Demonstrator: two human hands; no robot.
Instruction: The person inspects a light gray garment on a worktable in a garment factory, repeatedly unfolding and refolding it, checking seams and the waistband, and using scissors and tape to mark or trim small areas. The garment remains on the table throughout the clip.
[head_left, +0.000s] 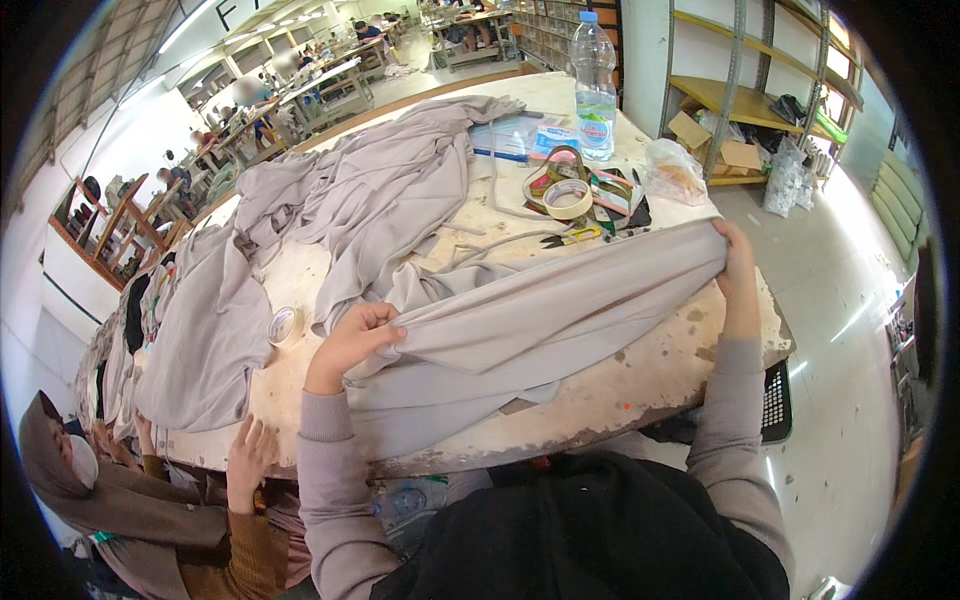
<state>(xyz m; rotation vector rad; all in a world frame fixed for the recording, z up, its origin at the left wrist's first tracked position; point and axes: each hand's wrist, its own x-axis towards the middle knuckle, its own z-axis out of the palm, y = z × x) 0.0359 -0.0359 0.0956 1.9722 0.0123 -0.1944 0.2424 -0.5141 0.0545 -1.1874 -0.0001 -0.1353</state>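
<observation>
A light grey fabric piece (555, 300) is stretched slantwise over the worn table. My left hand (354, 341) pinches its near left end between thumb and fingers. At its far right end my right hand (735, 259) grips the edge, with the fingertips partly behind the cloth. More of the same fabric lies flat and folded beneath the stretched part. Beyond it are yellow thread snips (574, 237), a roll of masking tape (568, 199) and narrow fabric strips. A second tape roll (285, 326) rests left of my left hand.
Heaped grey fabric (390, 172) covers the far left of the table (600, 382). A water bottle (595, 97) stands upright at the back beside a clear plastic bag (675, 171). At the left sits a co-worker, one hand (251, 454) at the table edge. Metal shelving (739, 97) stands behind right.
</observation>
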